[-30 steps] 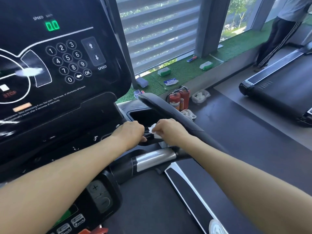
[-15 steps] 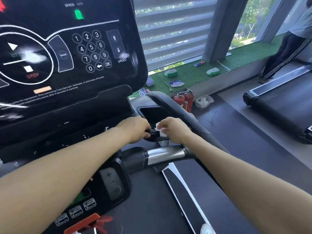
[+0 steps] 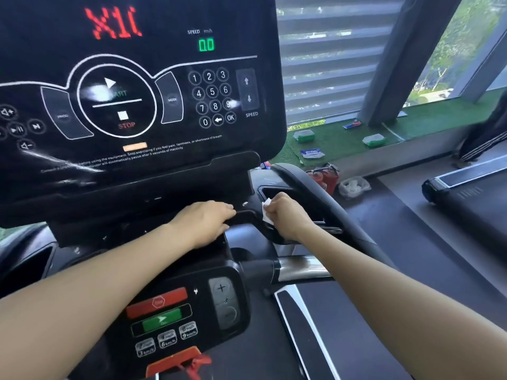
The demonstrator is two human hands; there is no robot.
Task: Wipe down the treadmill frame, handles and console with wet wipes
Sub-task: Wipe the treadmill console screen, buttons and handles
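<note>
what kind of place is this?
Most likely a gym. A treadmill console with speed keypad fills the view, a second treadmill stands to the right, and fire extinguishers sit by an artificial-turf window ledge.

Single head-worn wide-angle view looked forward and down, close over the treadmill console [image 3: 137, 100], both forearms reaching in from the bottom edge; window at upper right.

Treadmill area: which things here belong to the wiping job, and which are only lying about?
Belong to the job:
- wet wipe, held in the right hand
- left hand, resting under the console
- black handle

Lying about:
- wipe packs on the green ledge
- fire extinguishers
- white bag
</note>
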